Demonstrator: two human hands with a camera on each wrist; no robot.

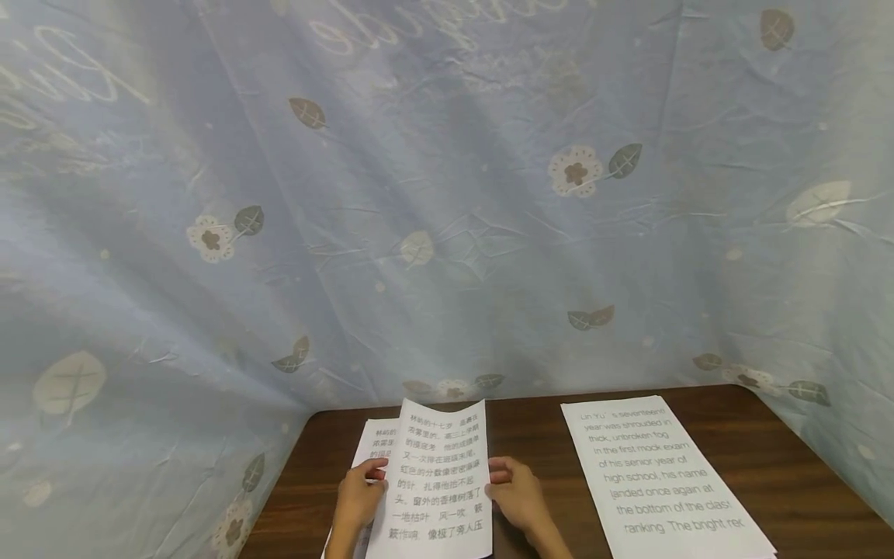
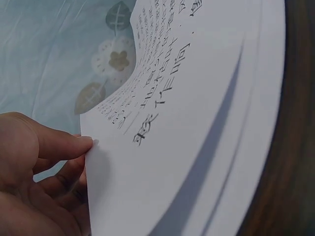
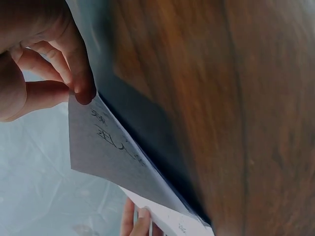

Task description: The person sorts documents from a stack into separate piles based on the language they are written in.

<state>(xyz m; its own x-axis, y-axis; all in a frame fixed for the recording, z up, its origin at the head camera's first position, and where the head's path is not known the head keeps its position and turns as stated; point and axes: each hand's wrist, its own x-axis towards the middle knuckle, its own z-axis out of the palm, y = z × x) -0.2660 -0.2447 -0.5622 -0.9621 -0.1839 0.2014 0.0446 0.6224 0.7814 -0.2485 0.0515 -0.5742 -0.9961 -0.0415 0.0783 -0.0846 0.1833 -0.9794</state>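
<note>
A white sheet of paper [image 1: 438, 481] printed with large Chinese characters is held up between both hands, its top corners curving. My left hand [image 1: 358, 498] pinches its left edge; in the left wrist view the thumb [image 2: 74, 144] lies on the printed face. On the opposite edge my right hand [image 1: 520, 494] pinches the paper between thumb and fingers, as the right wrist view also shows. Partly hidden behind the raised sheet, more Chinese-printed paper [image 1: 375, 442] lies on the table to the left.
A stack of paper with English print [image 1: 653, 473] lies on the right of the dark wooden table [image 1: 541, 431]. Pale blue patterned cloth [image 1: 489, 256] hangs behind the table and along both sides.
</note>
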